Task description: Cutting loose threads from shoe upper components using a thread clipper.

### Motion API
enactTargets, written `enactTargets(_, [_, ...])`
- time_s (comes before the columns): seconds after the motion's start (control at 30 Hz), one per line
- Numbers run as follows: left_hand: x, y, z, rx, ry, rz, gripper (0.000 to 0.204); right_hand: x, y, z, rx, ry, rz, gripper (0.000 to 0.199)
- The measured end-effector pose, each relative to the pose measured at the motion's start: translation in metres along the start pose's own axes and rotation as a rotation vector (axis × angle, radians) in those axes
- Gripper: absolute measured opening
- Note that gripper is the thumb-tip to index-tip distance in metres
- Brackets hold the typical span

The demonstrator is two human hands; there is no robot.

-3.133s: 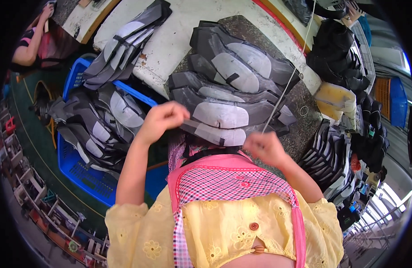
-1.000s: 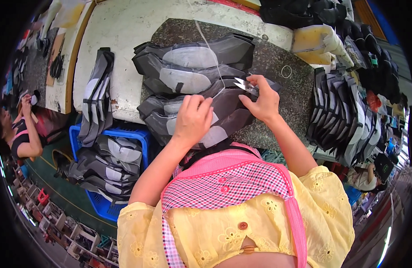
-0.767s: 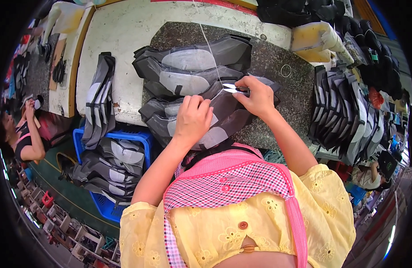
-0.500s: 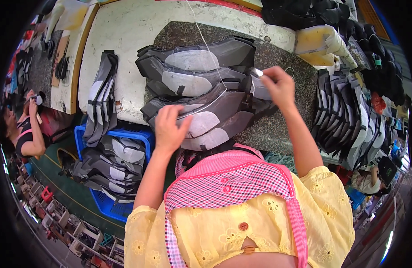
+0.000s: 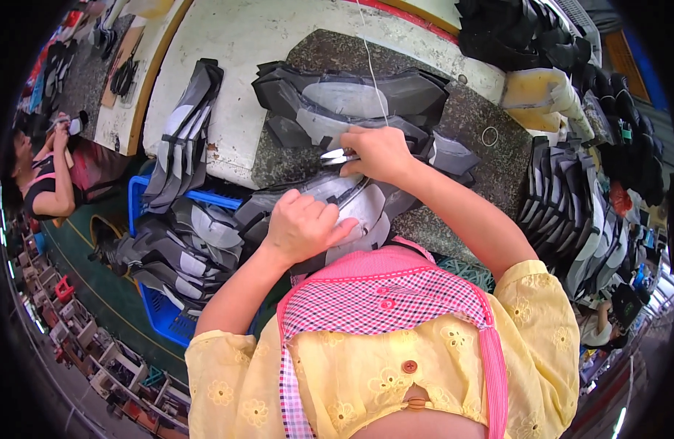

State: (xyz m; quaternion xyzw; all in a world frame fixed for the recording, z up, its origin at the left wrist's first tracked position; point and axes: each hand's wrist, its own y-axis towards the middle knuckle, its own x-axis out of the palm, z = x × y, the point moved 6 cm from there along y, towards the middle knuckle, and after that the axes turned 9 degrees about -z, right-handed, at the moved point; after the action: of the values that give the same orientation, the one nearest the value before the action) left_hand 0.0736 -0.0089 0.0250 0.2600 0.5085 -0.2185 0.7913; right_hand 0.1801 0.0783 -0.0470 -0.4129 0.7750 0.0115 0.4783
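Observation:
My right hand [image 5: 379, 154] is closed round small silver thread snips [image 5: 339, 156], their blades pointing left over a pile of curved, layered grey and black pieces [image 5: 337, 99]. Nearer to me lies another curved grey and black piece [image 5: 359, 208] with a pale oval patch. Over its left part my left hand [image 5: 302, 225] has its fingers curled in and its thumb lying toward the pale patch; what those fingers hold is hidden. A thin white cord [image 5: 372, 62] runs from the top down to just behind my right hand.
A blue basket [image 5: 161, 311] at left holds more such pieces. Bundles stand upright on the left [image 5: 182, 139] and right [image 5: 563, 208]. A dark speckled board [image 5: 490, 110] lies on the worn white table [image 5: 256, 44]. Another person [image 5: 51, 172] is at far left.
My right hand has swung left with the snips, from the pile's right side to over its middle. My left hand's fingers have curled in, and it sits slightly lower. The view has shifted.

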Motion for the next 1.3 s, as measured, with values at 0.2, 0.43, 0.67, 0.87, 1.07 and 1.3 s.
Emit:
enactTargets(0.2, [0.033,-0.005,-0.051,-0.527,-0.318,-0.521,0.045,-0.008,0.008,-0.009,0.089,-0.076,-0.220,0.034])
enactTargets(0.43, [0.005,-0.003,0.001,-0.352,-0.265,-0.370,0.035,0.011,0.024,-0.006,0.053,-0.143,-0.218,0.033])
enactTargets(0.67, [-0.105,0.018,0.005,0.040,-0.750,-0.198,0.035,0.000,0.035,0.015,0.042,-0.144,-0.137,0.028])
enactTargets(0.87, [-0.226,-0.155,-0.191,-0.401,-0.874,0.429,0.032,0.003,0.010,0.001,0.031,-0.149,-0.178,0.025])
enactTargets(1.07, [-0.153,-0.157,-0.354,-1.236,-0.252,0.264,0.040,-0.041,-0.053,0.016,-0.073,0.220,0.812,0.040])
enactTargets(1.3, [-0.063,-0.012,-0.190,-0.609,-0.157,0.220,0.036,-0.034,-0.022,0.078,0.475,0.629,0.417,0.023])
